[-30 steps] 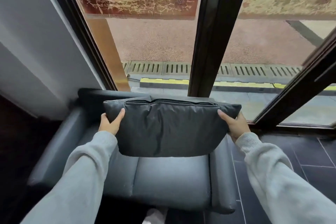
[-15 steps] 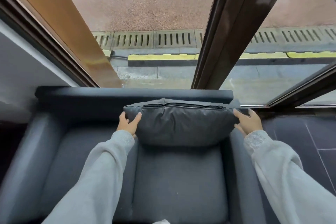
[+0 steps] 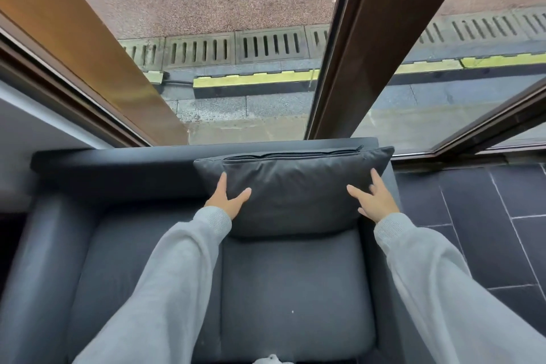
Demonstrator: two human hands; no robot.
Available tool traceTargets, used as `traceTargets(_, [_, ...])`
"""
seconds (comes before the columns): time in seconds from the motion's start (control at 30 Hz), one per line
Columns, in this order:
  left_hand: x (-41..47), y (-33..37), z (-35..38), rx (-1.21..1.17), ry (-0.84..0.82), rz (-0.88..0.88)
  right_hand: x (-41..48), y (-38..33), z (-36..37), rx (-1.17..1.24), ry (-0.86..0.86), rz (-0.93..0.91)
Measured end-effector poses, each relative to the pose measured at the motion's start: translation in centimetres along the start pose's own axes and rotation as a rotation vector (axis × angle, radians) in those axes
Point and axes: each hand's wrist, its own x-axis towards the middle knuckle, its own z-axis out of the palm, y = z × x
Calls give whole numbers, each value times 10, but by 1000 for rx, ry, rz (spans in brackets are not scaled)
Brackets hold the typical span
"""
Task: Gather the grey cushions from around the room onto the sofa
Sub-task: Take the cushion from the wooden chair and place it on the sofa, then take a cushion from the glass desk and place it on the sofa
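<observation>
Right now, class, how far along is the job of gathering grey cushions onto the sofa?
Done: one grey cushion stands against the sofa backrest, at its right end. In hand: the left hand and right hand lie flat on its front, open, pressing rather than gripping. Left: no other cushions show here, so the remainder cannot be judged.

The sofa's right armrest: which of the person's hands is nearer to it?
Right. The right hand lies on the cushion's right part, beside the armrest; the left hand lies on the cushion's left edge.

Soft daylight enters through the far window [image 3: 224,9] and gives no hard shadows. The sofa [image 3: 295,289] stays dim. Frame lines bend at the edges; the near sleeves are slightly blurred.
</observation>
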Motion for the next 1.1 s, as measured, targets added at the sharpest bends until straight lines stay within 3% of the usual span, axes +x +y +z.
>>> traceTargets(0.2, [-49,73,-7,268,32,239,-55,-62,-3,-458,36,-268])
traceTargets(0.33, [-107,121,2,695,164,527,-112,-90,-23,-826,153,-408])
traceTargets(0.57, [-273,183,52,942,201,858,-261,-97,-123,-943,414,-358])
traceTargets(0.8, [-511,203,168,944,113,1106,-472,-14,-296,-856,744,-221])
traceTargets(1.1, [-831,133,378,985,-133,1621,-757,215,-481,-640,1102,160])
